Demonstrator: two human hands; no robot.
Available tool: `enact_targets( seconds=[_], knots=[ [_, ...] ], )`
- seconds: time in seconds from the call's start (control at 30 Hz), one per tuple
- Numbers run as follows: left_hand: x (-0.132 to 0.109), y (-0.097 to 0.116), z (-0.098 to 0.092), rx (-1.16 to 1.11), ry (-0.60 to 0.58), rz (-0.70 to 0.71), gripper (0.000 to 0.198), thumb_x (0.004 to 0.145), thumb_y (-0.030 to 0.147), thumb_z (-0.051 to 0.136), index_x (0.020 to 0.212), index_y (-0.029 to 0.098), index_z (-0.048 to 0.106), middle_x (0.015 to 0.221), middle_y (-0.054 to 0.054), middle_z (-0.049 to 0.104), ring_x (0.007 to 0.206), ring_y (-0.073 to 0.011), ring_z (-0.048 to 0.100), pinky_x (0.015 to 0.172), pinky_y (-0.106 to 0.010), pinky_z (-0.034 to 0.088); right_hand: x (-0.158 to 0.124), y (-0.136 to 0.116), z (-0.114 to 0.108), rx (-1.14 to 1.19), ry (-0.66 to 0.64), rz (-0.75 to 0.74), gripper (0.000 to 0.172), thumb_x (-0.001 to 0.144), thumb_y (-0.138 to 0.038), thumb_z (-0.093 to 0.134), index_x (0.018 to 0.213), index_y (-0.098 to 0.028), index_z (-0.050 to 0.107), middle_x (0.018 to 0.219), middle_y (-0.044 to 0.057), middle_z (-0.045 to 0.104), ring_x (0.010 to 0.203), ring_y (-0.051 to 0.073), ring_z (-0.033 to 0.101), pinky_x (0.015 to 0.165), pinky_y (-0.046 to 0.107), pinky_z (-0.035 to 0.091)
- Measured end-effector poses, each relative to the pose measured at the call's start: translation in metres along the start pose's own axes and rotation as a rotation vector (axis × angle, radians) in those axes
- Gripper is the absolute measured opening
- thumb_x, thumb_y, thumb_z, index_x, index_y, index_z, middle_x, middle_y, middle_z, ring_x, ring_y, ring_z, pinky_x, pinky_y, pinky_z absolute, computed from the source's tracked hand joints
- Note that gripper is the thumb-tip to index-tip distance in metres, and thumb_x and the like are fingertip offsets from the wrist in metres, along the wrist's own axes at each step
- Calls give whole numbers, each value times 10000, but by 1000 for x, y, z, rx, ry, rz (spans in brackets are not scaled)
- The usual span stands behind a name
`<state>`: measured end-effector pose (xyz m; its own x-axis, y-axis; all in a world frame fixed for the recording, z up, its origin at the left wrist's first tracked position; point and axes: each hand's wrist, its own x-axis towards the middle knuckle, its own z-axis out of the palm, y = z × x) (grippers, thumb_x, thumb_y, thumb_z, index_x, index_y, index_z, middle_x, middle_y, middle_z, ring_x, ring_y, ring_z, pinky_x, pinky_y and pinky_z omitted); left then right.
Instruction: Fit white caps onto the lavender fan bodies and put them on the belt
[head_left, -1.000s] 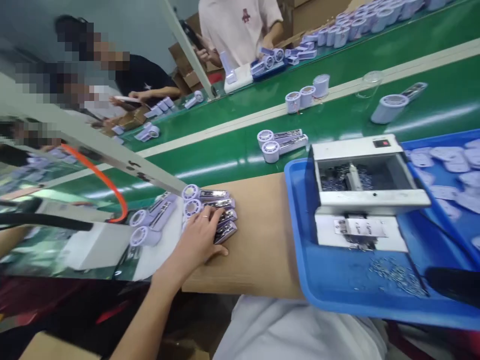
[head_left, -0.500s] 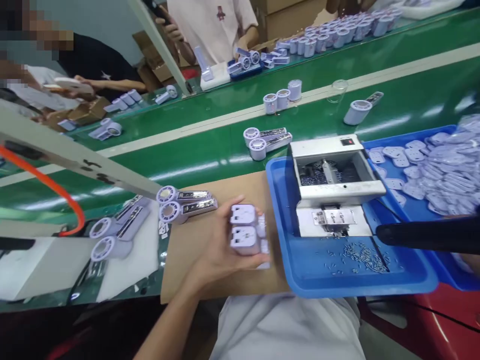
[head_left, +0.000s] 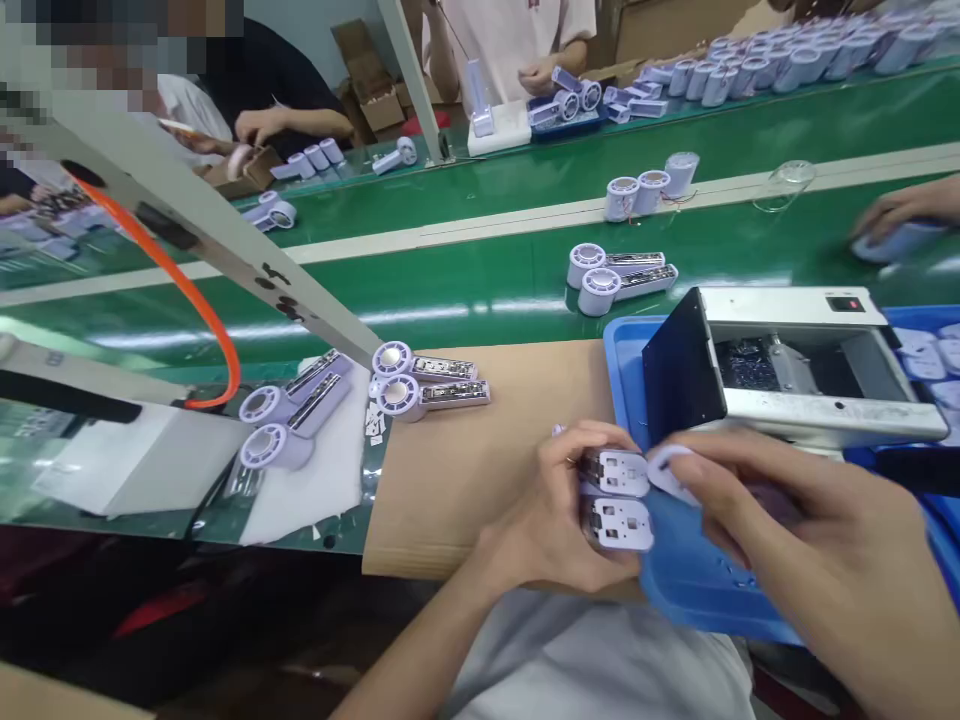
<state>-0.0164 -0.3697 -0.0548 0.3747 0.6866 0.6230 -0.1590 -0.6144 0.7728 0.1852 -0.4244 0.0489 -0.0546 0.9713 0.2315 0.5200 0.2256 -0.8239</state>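
Observation:
My left hand (head_left: 551, 525) is wrapped around two lavender plastic housings (head_left: 628, 526) held side by side, their flat ends with small square cutouts facing up. My right hand (head_left: 817, 530) pinches a small rounded lavender plate (head_left: 670, 470) between thumb and fingers. This plate is at the right edge of the farther housing; I cannot tell if they touch. Both hands are above the boundary between a cardboard sheet (head_left: 450, 490) and a blue tray (head_left: 694, 590). The housings' lower parts are hidden by my left hand.
A white screw feeder machine (head_left: 795, 400) stands in the blue tray. Lavender housings with circuit boards (head_left: 450, 395) lie on the cardboard, with more on a white foam sheet (head_left: 292, 510). A slanted metal post (head_left: 300, 290) rises at left. A co-worker's hand (head_left: 911, 210) holds a lavender part at far right.
My right hand has come in from the right with a lavender plate. The view has swung left, and the held housings appear farther right, closer to the tray. A co-worker's hand has appeared at right.

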Motion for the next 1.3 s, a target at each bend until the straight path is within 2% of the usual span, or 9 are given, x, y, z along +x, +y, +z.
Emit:
enact_targets(
  seconds=[0.13,0.33,0.43,0.53,0.77,0.83,0.9,1.07,1.3],
  knots=[
    [-3,-9,3,31,19,81,1368,728,139,987,1754,407,123,1368,-72,610,1169,-273,767,1063,-519,675,34,-3,16,99,-160,97,240,1196,-495,752,1163,-298,885,757,-27,468,621,71,468,563,131,360],
    [-3,-16,5,111,57,89,1326,697,184,986,1713,411,165,1438,-93,574,1242,-300,724,1032,-509,680,32,-18,36,77,-30,124,284,1181,-418,713,998,-209,773,746,-24,392,629,76,403,567,78,363],
    [-1,-18,5,98,47,76,1182,740,222,987,1631,404,232,1448,-82,586,1220,-276,731,1062,-508,661,27,-22,31,109,-13,151,191,1235,-414,700,1211,-236,766,795,-27,510,684,68,530,634,10,456],
    [3,-16,3,103,55,117,1014,774,292,983,1510,407,296,1440,-78,588,1213,-270,721,1060,-516,652,17,-21,14,205,-44,143,241,1262,-460,742,1436,-298,700,1065,33,675,856,109,700,744,23,590],
    [6,-10,3,153,49,119,742,870,425,951,1367,365,403,1354,-62,635,1185,-259,733,976,-470,661,-1,-23,2,292,83,193,396,1109,-475,928,1344,-288,671,1419,95,705,1060,273,807,842,220,743],
    [4,-11,7,168,100,158,800,824,526,1022,1342,359,436,1320,-51,660,1098,-236,747,903,-423,650,-6,-15,0,215,185,269,532,951,-509,1062,1300,-290,725,1344,63,737,1075,267,808,890,171,727],
    [2,-13,12,183,168,196,935,756,694,1062,1372,352,446,1300,-50,667,1045,-217,751,870,-403,634,-14,-4,-7,151,211,327,558,849,-549,1129,1217,-285,803,1159,37,761,875,217,791,780,99,690],
    [1,-16,15,136,149,221,1141,659,993,961,1425,339,425,1322,-68,653,1086,-224,726,954,-437,605,-22,5,-13,136,-63,205,314,1098,-580,959,1119,-270,919,1203,62,751,932,234,806,793,142,707],
    [-3,-16,16,101,123,175,1095,692,999,935,1429,386,405,1380,-64,623,1089,-229,693,951,-434,575,-13,-22,14,44,135,243,552,1058,-734,944,1134,-189,890,1053,132,650,1082,328,745,760,285,719]
  ],
)
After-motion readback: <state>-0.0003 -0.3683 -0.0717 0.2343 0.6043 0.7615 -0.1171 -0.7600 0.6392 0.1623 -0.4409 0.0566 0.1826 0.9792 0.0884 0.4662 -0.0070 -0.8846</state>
